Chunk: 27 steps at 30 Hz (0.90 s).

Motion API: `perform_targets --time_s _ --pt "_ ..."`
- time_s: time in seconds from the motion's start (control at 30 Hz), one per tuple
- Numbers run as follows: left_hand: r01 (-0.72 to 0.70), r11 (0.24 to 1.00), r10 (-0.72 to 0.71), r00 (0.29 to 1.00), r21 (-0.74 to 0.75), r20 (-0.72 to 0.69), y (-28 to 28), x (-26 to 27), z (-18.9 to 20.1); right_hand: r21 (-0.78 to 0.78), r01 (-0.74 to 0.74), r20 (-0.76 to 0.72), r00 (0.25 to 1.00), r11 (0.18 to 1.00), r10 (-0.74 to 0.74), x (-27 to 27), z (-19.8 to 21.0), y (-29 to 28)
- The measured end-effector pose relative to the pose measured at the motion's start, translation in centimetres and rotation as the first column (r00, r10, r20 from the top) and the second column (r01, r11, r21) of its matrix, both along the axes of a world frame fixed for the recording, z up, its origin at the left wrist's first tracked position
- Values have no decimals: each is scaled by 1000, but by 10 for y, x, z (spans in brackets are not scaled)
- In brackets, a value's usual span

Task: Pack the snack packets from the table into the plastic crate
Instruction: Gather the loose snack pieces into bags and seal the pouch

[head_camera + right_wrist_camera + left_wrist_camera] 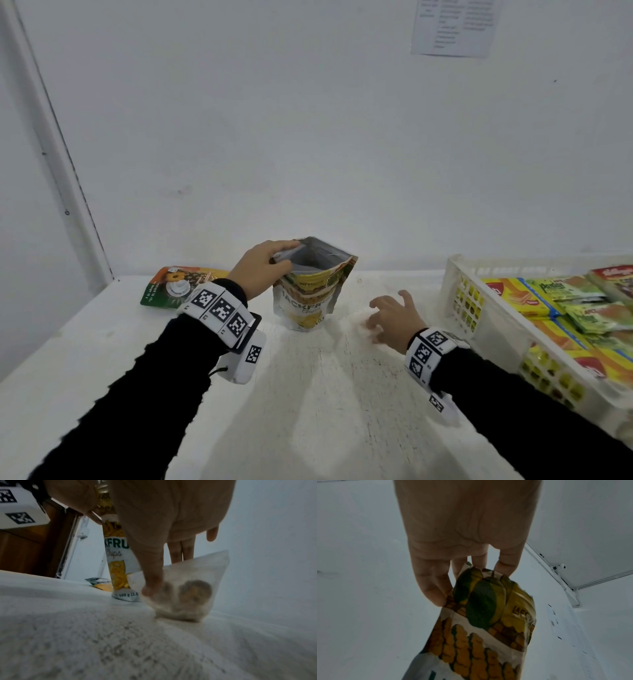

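Hands (260,267) (394,317) over white table (308,394), white wall (274,120).

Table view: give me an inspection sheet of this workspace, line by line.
Surface: white table, rough-textured.
Job's things: jackfruit chips pouch upright, top open; clear packet, blurred; green packet lying flat; crate holding yellow and green packets.
Clutter: nothing seen.
Hands: left hand pinches the pouch's top edge; right hand pinches the clear packet.
Cables: short black cord under the left wristband.
Surroundings: white wall, printed sheet on it.
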State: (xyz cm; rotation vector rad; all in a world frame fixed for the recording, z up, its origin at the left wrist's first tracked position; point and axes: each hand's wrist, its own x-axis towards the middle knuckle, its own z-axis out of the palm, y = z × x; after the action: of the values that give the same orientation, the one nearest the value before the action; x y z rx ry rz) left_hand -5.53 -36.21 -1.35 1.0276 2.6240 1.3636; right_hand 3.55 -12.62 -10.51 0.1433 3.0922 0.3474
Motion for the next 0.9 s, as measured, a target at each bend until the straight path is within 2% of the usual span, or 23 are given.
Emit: perform_targets --time_s 0.1,0.2,0.27,0.3,0.4,0.47,0.53,0.6,0.7,0.77,0.83,0.9 --pt "-13 1000 14 1000 14 -8 0 0 0 -66 25 -170 985 998 -36 0 9 10" --pt "-15 1000 15 999 -4 -35 -1 0 1 -319 32 -399 902 947 -165 -1 46 20" --pt "-21 1000 21 999 -5 -42 -2 0 2 -453 -42 -546 803 890 -240 2 82 20" --pt "-24 1000 24 999 -1 -38 -2 0 3 -469 -102 -629 736 877 -251 6 101 16" --pt "-3 1000 3 1000 5 -25 -4 3 6 -403 -328 -839 506 854 -202 12 147 -6" --pt "-1 1000 1 999 -7 -35 -5 4 8 -328 -447 -901 413 832 -133 7 160 -28" --pt "-13 1000 12 999 -24 -44 -7 6 11 -285 -520 -912 405 805 -61 -3 156 -52" --pt "-7 999 6 1000 -34 -26 -9 6 13 -283 -563 -893 450 777 1 -13 143 -72" --pt "-27 999 28 1000 -34 6 -12 1 12 -199 -570 -839 519 797 162 -22 118 -87" --pt "-32 999 32 999 3 40 -15 -5 9 -95 -561 -785 550 822 284 -25 109 -84" --pt "-2 999 -1 998 48 68 -17 -9 7 72 -551 -726 542 831 422 -28 105 -77" --pt "23 998 -29 996 66 85 -15 -11 6 216 -494 -661 561 842 498 -32 104 -71"
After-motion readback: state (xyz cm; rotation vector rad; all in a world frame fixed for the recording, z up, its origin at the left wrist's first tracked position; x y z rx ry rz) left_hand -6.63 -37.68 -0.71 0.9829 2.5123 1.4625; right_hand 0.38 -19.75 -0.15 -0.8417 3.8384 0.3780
